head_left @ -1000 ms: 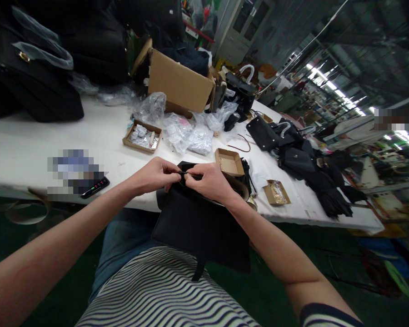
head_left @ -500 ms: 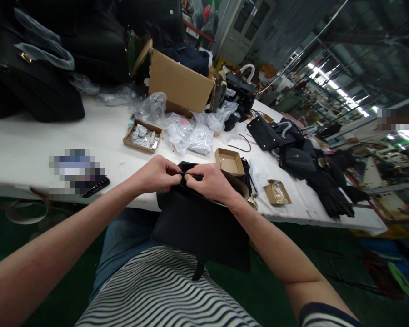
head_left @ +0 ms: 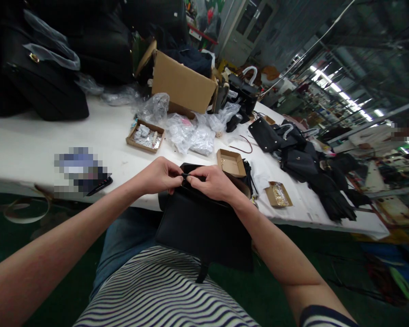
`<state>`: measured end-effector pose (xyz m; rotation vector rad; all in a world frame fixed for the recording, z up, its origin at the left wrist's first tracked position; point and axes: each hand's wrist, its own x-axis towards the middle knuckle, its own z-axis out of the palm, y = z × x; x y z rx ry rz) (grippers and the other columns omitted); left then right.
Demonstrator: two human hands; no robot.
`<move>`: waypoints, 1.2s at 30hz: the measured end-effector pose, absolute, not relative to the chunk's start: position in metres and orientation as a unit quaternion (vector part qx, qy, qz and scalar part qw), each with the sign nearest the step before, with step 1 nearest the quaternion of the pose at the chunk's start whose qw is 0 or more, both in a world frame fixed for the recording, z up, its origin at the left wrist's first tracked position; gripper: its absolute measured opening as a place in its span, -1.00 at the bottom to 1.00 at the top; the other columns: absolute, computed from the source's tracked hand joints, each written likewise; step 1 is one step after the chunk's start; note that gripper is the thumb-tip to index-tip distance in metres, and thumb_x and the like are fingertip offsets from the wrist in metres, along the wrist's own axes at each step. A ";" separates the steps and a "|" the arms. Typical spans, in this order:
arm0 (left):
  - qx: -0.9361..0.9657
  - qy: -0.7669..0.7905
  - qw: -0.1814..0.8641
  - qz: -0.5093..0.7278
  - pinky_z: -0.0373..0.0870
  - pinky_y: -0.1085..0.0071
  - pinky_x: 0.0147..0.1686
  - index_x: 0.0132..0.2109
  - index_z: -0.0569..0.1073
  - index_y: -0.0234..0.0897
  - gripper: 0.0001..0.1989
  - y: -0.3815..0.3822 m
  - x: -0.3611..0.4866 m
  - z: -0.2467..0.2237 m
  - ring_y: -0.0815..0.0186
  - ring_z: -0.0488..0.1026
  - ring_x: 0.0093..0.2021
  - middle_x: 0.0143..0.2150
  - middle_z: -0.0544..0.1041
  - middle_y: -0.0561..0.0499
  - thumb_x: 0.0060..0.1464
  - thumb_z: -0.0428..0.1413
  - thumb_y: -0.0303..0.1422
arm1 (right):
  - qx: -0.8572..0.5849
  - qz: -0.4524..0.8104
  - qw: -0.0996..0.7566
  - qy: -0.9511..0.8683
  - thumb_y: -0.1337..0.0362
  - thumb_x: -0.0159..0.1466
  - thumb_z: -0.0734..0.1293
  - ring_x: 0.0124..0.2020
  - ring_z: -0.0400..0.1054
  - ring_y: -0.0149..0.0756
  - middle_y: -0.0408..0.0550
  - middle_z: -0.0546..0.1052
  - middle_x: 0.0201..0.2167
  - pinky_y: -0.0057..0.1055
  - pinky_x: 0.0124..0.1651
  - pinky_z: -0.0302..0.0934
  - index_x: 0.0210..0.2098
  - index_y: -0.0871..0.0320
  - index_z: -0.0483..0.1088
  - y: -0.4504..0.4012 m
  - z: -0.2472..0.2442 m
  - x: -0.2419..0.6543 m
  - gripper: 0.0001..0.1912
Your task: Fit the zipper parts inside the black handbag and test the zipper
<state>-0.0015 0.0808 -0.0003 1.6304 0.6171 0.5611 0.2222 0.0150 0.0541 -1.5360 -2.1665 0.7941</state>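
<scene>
A black handbag (head_left: 204,227) rests at the table's front edge against my lap. Its wide flap is folded open toward me, with a short tab hanging at the end. Over the bag's opening, my left hand (head_left: 162,175) and my right hand (head_left: 211,182) meet, thumbs and fingers pinched. Between their fingertips is a narrow black strap (head_left: 185,178), mostly covered by the fingers. What it joins inside the bag is hidden.
On the white table (head_left: 30,145) are a box of small hardware (head_left: 145,136), a shallow carton (head_left: 231,163), a box of gold-coloured parts (head_left: 278,195) and a phone (head_left: 98,185). Black bags (head_left: 298,159) are heaped at right, larger ones (head_left: 51,81) at left. A big cardboard box (head_left: 184,81) stands behind.
The view has shifted slightly, so the table's contents sit a little further right. Both hands keep their pinch on the strap, with the fingers only slightly moved.
</scene>
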 end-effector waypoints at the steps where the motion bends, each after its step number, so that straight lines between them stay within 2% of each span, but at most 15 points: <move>1: 0.704 0.269 0.609 0.248 0.23 0.52 -0.61 -0.29 0.73 -0.42 -0.75 0.080 -0.001 -0.001 0.36 0.43 -0.62 -0.61 0.54 0.00 0.02 0.19 -0.34 | -0.544 0.279 0.184 -0.769 0.21 0.46 0.34 -0.38 0.35 -0.36 -0.18 0.57 -0.41 -0.39 -0.27 0.12 -0.31 0.19 0.67 0.015 0.054 0.222 -0.69; 4: 0.696 0.283 0.604 0.266 0.19 0.52 -0.62 -0.28 0.73 -0.42 -0.72 0.077 0.001 -0.004 0.36 0.40 -0.63 -0.61 0.51 0.03 0.02 0.19 -0.31 | -0.540 0.266 0.191 -0.775 0.21 0.49 0.34 -0.35 0.41 -0.33 -0.15 0.62 -0.39 -0.39 -0.23 0.17 -0.28 0.17 0.68 0.012 0.053 0.221 -0.69; 7: 0.694 0.304 0.583 0.294 0.10 0.52 -0.62 -0.30 0.72 -0.40 -0.74 0.071 0.003 -0.007 0.39 0.36 -0.61 -0.59 0.51 0.04 0.04 0.19 -0.31 | -0.538 0.251 0.221 -0.773 0.24 0.45 0.40 -0.26 0.52 -0.28 -0.11 0.71 -0.24 -0.38 -0.14 0.26 -0.12 0.13 0.71 0.007 0.051 0.217 -0.80; 10: 0.698 0.313 0.562 0.314 0.03 0.51 -0.60 -0.35 0.70 -0.39 -0.75 0.067 0.004 -0.008 0.41 0.33 -0.58 -0.56 0.52 0.03 0.05 0.18 -0.32 | -0.544 0.242 0.244 -0.765 0.30 0.40 0.46 -0.21 0.56 -0.25 -0.09 0.74 -0.17 -0.37 -0.10 0.31 -0.02 0.13 0.70 0.005 0.050 0.216 -0.80; 17: 0.726 0.315 0.535 0.294 0.03 0.48 -0.55 -0.33 0.72 -0.38 -0.73 0.070 0.004 -0.006 0.40 0.31 -0.54 -0.54 0.50 0.04 0.06 0.19 -0.28 | -0.519 0.221 0.189 -0.804 0.34 0.48 0.41 -0.21 0.55 -0.26 -0.05 0.73 -0.18 -0.36 -0.09 0.26 -0.13 0.13 0.71 0.013 0.058 0.221 -0.83; 24: 0.746 0.333 0.502 0.281 0.05 0.45 -0.52 -0.32 0.73 -0.36 -0.73 0.070 0.006 -0.006 0.36 0.36 -0.49 -0.51 0.54 0.02 0.07 0.17 -0.29 | -0.513 0.174 0.122 -0.832 0.37 0.45 0.38 -0.31 0.42 -0.30 -0.07 0.63 -0.35 -0.35 -0.17 0.14 -0.32 0.16 0.63 0.016 0.068 0.216 -0.78; 30: 0.757 0.335 0.482 0.287 0.18 0.45 -0.47 -0.25 0.76 -0.32 -0.76 0.067 0.008 -0.001 0.32 0.48 -0.45 -0.45 0.65 0.00 0.02 0.19 -0.38 | -0.507 0.176 0.118 -0.835 0.37 0.38 0.37 -0.35 0.33 -0.32 -0.08 0.60 -0.36 -0.35 -0.22 0.07 -0.29 0.17 0.62 0.018 0.065 0.219 -0.84; 36: 0.784 0.309 0.470 0.263 0.14 0.44 -0.48 -0.24 0.76 -0.33 -0.75 0.069 0.008 0.002 0.34 0.43 -0.48 -0.48 0.62 0.01 0.03 0.19 -0.40 | -0.502 0.186 0.087 -0.840 0.35 0.38 0.37 -0.36 0.30 -0.33 -0.10 0.55 -0.40 -0.35 -0.22 0.05 -0.37 0.16 0.52 0.019 0.064 0.224 -0.82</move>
